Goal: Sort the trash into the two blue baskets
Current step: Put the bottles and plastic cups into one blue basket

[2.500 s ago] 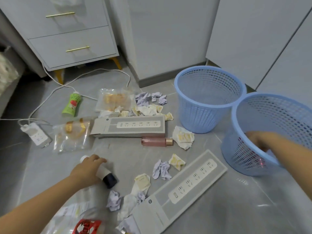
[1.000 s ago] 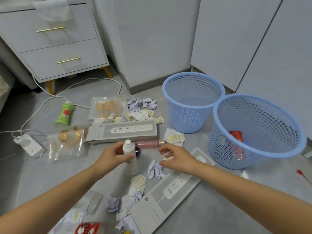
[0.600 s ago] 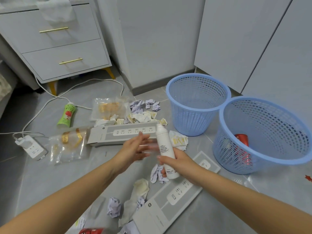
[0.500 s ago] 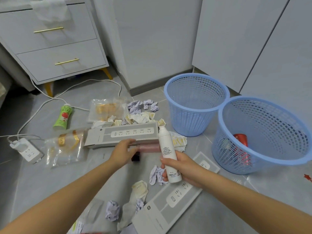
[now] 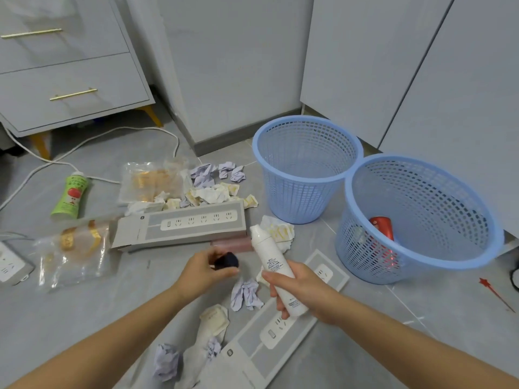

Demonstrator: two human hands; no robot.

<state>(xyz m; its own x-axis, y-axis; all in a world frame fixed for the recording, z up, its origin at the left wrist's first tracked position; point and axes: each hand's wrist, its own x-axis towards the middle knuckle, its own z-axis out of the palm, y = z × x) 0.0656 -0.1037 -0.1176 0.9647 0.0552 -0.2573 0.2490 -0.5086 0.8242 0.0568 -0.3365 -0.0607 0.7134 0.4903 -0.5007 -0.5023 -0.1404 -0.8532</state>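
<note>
My right hand (image 5: 297, 287) grips a white spray bottle (image 5: 271, 256), tilted with its nozzle up and to the left, above the floor. My left hand (image 5: 205, 272) holds the bottle's dark cap (image 5: 227, 260) just left of it. Two blue baskets stand at the right: the far one (image 5: 306, 175) looks empty, the near one (image 5: 421, 220) holds a red can (image 5: 382, 227). Behind the hands lies a pink bottle (image 5: 233, 245). Crumpled paper (image 5: 247, 294) is scattered on the floor.
Two power-strip boxes lie on the floor, one behind the hands (image 5: 182, 224) and one below them (image 5: 275, 329). A green bottle (image 5: 70, 197), clear wrappers (image 5: 73, 251), a power strip (image 5: 8, 262) with cables and a drawer cabinet (image 5: 70, 80) sit at the left.
The white bottle passed from my left hand to my right. My left hand reached down and came up holding the dark cap.
</note>
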